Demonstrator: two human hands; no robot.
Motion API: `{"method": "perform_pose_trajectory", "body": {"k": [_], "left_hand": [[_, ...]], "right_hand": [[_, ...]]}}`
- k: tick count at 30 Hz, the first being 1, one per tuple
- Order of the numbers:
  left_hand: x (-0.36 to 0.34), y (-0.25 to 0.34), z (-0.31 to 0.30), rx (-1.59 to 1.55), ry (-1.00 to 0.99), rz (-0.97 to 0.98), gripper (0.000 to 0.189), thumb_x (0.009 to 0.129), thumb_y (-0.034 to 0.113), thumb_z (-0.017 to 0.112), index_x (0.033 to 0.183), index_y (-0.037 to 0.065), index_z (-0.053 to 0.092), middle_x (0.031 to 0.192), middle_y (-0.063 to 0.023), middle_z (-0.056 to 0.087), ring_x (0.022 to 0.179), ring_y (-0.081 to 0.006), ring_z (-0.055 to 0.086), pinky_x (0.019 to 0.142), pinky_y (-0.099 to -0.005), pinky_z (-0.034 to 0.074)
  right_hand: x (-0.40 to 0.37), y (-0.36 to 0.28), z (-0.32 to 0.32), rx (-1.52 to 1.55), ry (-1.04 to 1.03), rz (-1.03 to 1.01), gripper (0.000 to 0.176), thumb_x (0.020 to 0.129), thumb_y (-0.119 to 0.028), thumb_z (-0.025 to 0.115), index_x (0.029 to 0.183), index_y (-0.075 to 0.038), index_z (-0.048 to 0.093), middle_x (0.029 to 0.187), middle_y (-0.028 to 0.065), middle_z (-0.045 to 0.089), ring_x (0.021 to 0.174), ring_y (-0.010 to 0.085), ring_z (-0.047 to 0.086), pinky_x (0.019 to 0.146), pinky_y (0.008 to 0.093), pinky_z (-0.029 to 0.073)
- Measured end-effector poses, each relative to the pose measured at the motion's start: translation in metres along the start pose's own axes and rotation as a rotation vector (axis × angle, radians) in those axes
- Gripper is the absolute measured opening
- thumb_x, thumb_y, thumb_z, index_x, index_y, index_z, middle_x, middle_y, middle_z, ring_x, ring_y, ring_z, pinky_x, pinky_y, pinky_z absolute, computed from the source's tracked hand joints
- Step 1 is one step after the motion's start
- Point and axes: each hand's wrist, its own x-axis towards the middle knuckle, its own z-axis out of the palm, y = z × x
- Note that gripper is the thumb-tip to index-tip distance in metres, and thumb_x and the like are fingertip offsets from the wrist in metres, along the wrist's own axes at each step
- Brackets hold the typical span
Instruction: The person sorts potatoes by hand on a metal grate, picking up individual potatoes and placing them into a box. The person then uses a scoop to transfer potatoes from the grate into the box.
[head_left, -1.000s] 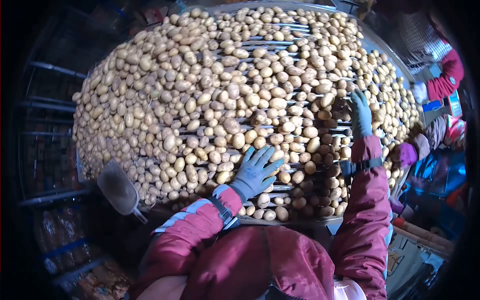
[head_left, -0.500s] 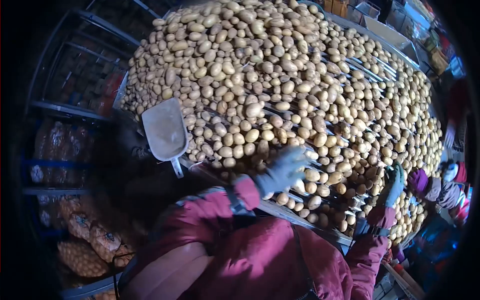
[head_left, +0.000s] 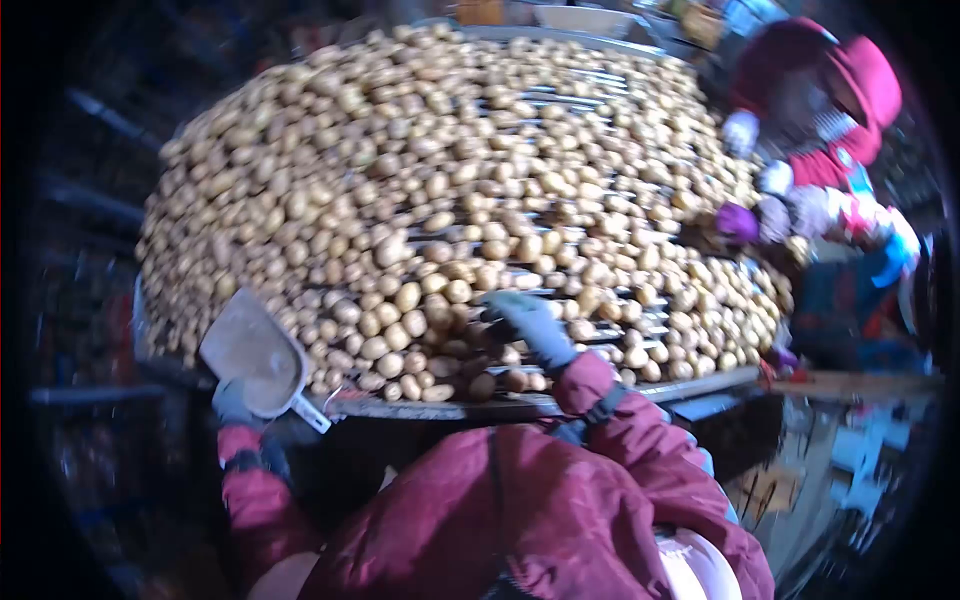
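A large heap of potatoes (head_left: pixel 330 180) covers a slatted sorting table (head_left: pixel 470 408). A pale scoop (head_left: pixel 258 352) lies at the table's near left, its handle pointing down and right. My left hand (head_left: pixel 236 405), gloved, is at the scoop's lower left edge; its fingers are partly hidden and blurred, so its grip is unclear. My right hand (head_left: pixel 528 322), in a grey-green glove, reaches over the potatoes near the front edge. Its fingers are bent down towards the potatoes, and their tips are too blurred to show whether they hold one.
At the right, a co-worker in a red hooded jacket (head_left: pixel 845 110) leans by the table. Gloved hands and a purple glove (head_left: pixel 738 222) of people nearby touch the heap's right side. A pale tray (head_left: pixel 585 20) stands beyond the far edge. Metal racks are blurred at left.
The view has turned right. My left hand has moved left from the potatoes to the scoop. My right hand has moved left across the heap, towards the middle.
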Motion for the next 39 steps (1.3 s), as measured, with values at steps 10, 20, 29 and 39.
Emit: {"method": "perform_pose_trajectory", "body": {"k": [10, 20, 29, 39], "left_hand": [[-0.018, 0.164, 0.078, -1.043, -0.103, 0.248, 0.028, 0.093, 0.004, 0.066, 0.120, -0.001, 0.064, 0.115, -0.0080, 0.068, 0.098, -0.0178, 0.064, 0.088, -0.0328, 0.053], [-0.151, 0.362, 0.270, -0.735, -0.786, 0.791, 0.032, 0.098, 0.014, 0.063, 0.127, -0.001, 0.061, 0.117, -0.0095, 0.066, 0.107, -0.0194, 0.062, 0.095, -0.0337, 0.050], [-0.129, 0.519, 0.405, 0.011, -0.347, 1.194, 0.051, 0.090, 0.040, 0.067, 0.135, 0.016, 0.063, 0.144, -0.0137, 0.054, 0.135, -0.0357, 0.044, 0.112, -0.0530, 0.036], [-0.265, 0.459, 0.417, -0.095, -1.086, 1.334, 0.048, 0.090, 0.038, 0.062, 0.134, 0.017, 0.062, 0.150, -0.0138, 0.048, 0.141, -0.0373, 0.037, 0.112, -0.0542, 0.037]], "right_hand": [[-0.028, -0.111, 0.049, 0.122, -0.439, -0.333, 0.031, 0.095, -0.016, 0.064, 0.122, -0.002, 0.067, 0.107, 0.0128, 0.071, 0.100, 0.0272, 0.066, 0.086, 0.0402, 0.053], [-0.137, -0.035, -0.072, 0.663, 0.220, 0.529, 0.029, 0.093, -0.027, 0.070, 0.116, -0.011, 0.066, 0.090, 0.0015, 0.067, 0.068, 0.0140, 0.059, 0.053, 0.0284, 0.049], [-0.309, -0.069, -0.200, 0.772, 0.838, 0.710, 0.038, 0.093, -0.026, 0.068, 0.125, -0.007, 0.057, 0.094, 0.0052, 0.066, 0.071, 0.0191, 0.063, 0.050, 0.0301, 0.048], [-0.293, -0.038, -0.262, 0.819, 0.786, 0.701, 0.039, 0.091, -0.020, 0.069, 0.124, -0.004, 0.057, 0.098, 0.0081, 0.069, 0.070, 0.0195, 0.067, 0.048, 0.0319, 0.052]]}}
